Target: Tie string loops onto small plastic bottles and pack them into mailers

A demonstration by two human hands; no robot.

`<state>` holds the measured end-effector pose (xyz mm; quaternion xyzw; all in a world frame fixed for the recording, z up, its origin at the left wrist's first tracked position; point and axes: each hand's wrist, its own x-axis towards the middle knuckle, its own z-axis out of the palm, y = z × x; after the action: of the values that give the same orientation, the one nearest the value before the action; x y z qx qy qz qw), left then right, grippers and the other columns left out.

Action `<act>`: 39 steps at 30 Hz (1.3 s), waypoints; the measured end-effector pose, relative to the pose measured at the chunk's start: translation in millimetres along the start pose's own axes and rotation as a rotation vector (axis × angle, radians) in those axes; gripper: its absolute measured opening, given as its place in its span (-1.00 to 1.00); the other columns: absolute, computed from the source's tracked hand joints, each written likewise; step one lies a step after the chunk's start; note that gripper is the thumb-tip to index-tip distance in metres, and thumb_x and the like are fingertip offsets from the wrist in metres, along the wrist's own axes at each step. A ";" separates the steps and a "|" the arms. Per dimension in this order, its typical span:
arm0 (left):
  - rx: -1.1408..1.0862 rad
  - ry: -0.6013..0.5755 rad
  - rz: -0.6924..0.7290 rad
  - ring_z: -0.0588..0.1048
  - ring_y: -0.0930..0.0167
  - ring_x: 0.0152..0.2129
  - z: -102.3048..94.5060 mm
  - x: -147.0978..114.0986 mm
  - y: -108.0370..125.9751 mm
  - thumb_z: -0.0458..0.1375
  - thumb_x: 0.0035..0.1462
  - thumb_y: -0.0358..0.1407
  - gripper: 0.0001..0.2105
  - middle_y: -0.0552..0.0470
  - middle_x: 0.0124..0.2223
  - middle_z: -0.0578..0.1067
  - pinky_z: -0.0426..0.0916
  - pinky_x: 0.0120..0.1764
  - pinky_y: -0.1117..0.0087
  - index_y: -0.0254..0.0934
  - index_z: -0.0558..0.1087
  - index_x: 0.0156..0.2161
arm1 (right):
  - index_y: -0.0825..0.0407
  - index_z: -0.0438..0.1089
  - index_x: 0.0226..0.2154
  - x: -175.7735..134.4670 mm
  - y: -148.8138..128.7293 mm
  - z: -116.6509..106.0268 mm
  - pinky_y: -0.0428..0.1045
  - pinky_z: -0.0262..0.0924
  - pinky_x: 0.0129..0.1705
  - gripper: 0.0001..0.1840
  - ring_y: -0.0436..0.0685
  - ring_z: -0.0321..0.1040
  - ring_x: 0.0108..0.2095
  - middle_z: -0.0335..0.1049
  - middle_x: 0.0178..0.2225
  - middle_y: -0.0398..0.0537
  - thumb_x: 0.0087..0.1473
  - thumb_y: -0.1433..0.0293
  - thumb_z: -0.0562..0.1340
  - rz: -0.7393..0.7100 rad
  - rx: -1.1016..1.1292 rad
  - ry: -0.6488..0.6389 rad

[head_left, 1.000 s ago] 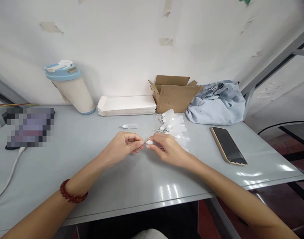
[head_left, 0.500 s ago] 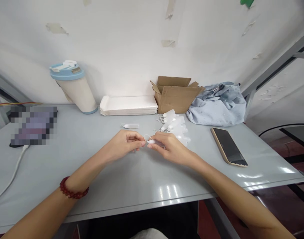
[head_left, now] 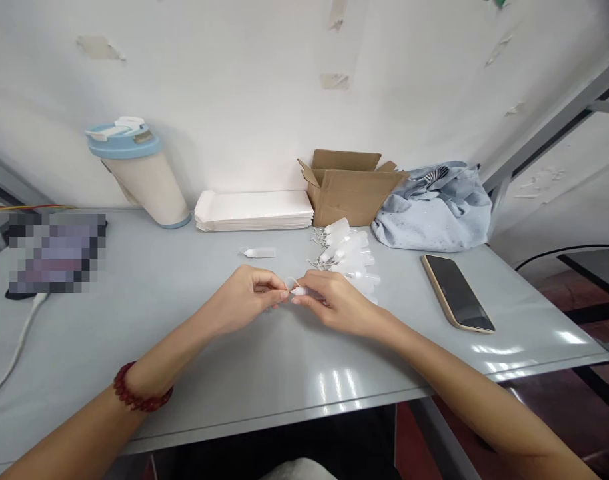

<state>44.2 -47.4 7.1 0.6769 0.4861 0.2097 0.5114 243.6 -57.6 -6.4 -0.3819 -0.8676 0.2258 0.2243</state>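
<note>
A: What do we have in our right hand [head_left: 342, 301]?

B: We see its fingers closed around a small bottle [head_left: 299, 291], white tip pointing left, just above the bench [head_left: 264, 380].

A: And our left hand [head_left: 248, 297]?

B: Its thumb and fingers are pinched together beside that tip, at a thin pale loop [head_left: 291, 279] arching between our two hands. We cannot tell exactly how the loop sits in the fingertips.

A: Where are the other bottles?

B: We have a pile of bottles [head_left: 353, 248] just beyond the right hand, in front of the open cardboard box [head_left: 348, 200]. A single bottle [head_left: 262, 253] lies apart, beyond the left hand, near the white stack [head_left: 254, 210].

A: On our right?

B: A phone [head_left: 457, 292] lies flat near the blue-grey cloth [head_left: 434, 210].
</note>
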 end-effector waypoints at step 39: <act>0.762 0.334 -0.129 0.49 0.25 -0.46 -47.3 21.1 -35.6 -0.03 0.06 -0.19 -0.74 -0.03 -0.41 0.55 0.20 -0.41 0.36 -0.24 0.48 -0.38 | 0.14 0.44 -0.22 -0.7 22.8 -52.6 0.01 0.12 -0.26 -0.82 0.26 0.28 -0.10 0.42 -0.19 0.06 0.05 0.52 0.24 0.424 -0.626 -0.189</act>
<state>0.8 -5.8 -11.0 0.7424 0.6466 0.0897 0.1508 286.3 -32.7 22.6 -0.5804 -0.8131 0.0259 -0.0354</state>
